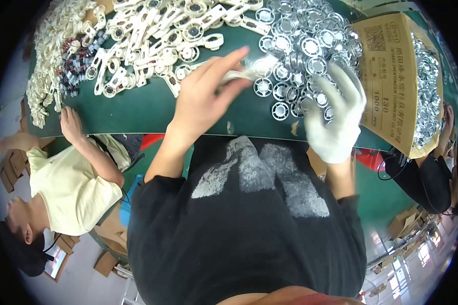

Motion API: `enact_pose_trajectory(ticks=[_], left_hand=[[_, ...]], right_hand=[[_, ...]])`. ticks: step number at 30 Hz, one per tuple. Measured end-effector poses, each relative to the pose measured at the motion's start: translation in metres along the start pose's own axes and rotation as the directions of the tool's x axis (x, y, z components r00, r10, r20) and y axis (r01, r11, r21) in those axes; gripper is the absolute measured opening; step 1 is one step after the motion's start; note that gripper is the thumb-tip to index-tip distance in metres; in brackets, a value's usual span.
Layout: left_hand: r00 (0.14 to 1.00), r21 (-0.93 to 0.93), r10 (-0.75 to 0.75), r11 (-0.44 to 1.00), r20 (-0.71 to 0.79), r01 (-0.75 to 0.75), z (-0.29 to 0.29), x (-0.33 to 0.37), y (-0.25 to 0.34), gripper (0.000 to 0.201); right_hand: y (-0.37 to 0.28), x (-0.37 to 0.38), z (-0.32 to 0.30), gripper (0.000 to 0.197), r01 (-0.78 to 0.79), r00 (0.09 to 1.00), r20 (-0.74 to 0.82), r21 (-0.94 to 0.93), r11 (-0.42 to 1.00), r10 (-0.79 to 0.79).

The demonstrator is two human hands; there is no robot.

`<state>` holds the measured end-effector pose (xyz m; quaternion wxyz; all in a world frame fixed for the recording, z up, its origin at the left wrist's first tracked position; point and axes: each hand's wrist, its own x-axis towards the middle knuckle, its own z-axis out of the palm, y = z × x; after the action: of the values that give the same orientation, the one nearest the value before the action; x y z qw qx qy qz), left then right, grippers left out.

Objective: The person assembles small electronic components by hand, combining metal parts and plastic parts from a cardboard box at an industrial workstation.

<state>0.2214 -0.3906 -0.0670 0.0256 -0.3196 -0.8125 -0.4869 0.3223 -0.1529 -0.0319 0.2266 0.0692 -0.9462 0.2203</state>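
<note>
While the bare left hand (201, 94) is at upper centre of frame, thumb and forefinger look pinched on a whitish part (247, 74), blurred, exact kind unclear. Part sits just left of the heap of silvery spoked discs (280, 110), above the green tabletop (142, 116). Right hand (336, 114), centre right, wears a white glove (331, 140): fingers apart, slightly curled, thumb out to the side, over the lower right of the discs; can't tell if fingertips touch any. Discs heaped loose from upper centre toward upper right, some lying flat along the near edge. Cardboard box (371, 94) at right beside them, more silvery pieces (426, 96) packed along its right side. Cream plastic housings (193, 31) with ring ends, some dark-centred, piled upper centre-left. Small dark parts (76, 63) with reddish wires, upper left, next to another heap of small cream pieces (43, 76). Co-worker in pale yellow shirt (71, 190) at left, one hand (71, 124) at table edge, fingers' state unclear. Black sleeve (417, 180) of another person, far right. Wearer's black T-shirt (213, 234), grey-white print, fills lower centre
</note>
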Motion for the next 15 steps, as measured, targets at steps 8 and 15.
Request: enact_pose_trajectory(ticks=[8, 15], left_hand=[[1.000, -0.095, -0.005, 0.996, -0.030, 0.002, 0.030, 0.001, 0.010, 0.047], [0.995, 0.437, -0.064, 0.899, 0.075, 0.025, 0.057, -0.035, -0.007, 0.043]], right_hand=[[0.011, 0.025, 0.001, 0.027, -0.070, 0.902, 0.426, -0.015, 0.997, 0.069], [0.015, 0.001, -0.011, 0.031, -0.518, 0.751, 0.444, -0.063, 0.853, 0.489]])
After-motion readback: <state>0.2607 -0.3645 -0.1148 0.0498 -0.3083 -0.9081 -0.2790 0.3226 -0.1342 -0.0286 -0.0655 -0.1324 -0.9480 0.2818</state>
